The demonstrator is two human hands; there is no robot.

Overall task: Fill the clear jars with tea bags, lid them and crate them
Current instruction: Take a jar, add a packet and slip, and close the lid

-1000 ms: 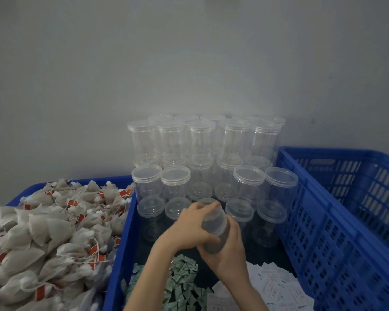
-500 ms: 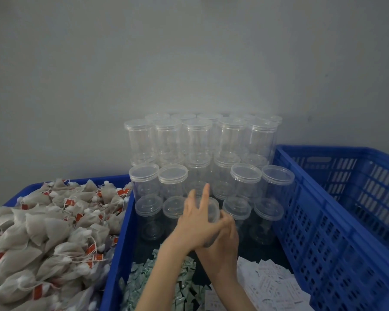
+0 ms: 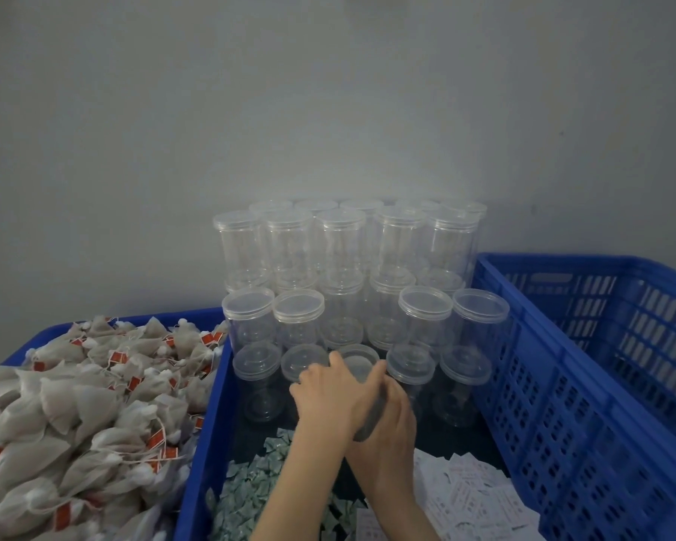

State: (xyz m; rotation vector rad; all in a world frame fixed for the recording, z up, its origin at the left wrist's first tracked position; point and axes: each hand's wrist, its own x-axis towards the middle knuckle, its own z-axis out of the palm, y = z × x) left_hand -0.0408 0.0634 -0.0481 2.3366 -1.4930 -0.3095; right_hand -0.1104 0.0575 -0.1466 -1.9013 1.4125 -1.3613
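Barely begun: both hands, left hand (image 3: 330, 396) and right hand (image 3: 387, 427), wrap their fingers around one empty jar (image 3: 361, 384) (lid seemingly on), tea bags (image 3: 75, 404) untouched, far-right crate (image 3: 601, 345) bare.

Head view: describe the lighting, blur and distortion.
Head view: dim, flat, bluish light, no hard shadows or glare; the clear jars blend into the grey wall; the left hand and right hand on the held jar look slightly soft; the blue crate rim bows from wide-angle distortion.
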